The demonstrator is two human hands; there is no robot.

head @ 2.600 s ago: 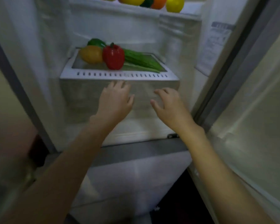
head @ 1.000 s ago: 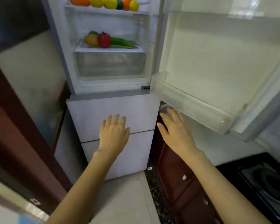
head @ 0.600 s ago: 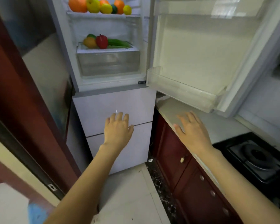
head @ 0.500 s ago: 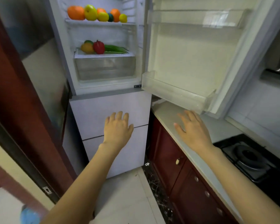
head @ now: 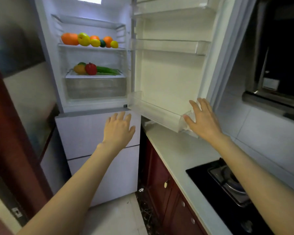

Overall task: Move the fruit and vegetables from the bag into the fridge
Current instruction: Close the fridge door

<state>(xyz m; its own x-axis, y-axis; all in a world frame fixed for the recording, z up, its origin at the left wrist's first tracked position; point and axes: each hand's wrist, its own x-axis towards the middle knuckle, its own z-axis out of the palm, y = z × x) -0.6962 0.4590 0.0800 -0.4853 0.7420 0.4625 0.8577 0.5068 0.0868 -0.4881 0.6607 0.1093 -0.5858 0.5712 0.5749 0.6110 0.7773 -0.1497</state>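
The fridge (head: 95,106) stands open ahead. Several oranges, lemons and a yellow apple (head: 83,39) lie in a row on its middle shelf. On the lid of the clear drawer (head: 95,88) rest a red pepper (head: 91,68), a yellow pepper (head: 79,69) and cucumbers (head: 107,70). My left hand (head: 118,128) hovers open in front of the closed lower drawers, holding nothing. My right hand (head: 203,118) is open with spread fingers at the outer edge of the fridge door (head: 170,78), by its bottom bin. No bag is in view.
A pale countertop (head: 175,150) runs along the right above dark red cabinets (head: 161,182). A black gas hob (head: 227,184) sits on it near my right arm. A dark red door frame (head: 10,150) borders the left. A dark window (head: 282,48) is at upper right.
I have backed away from the drawer front where both hands rested. The view rose to show the whole fridge. My right hand moved up and right to the door's edge.
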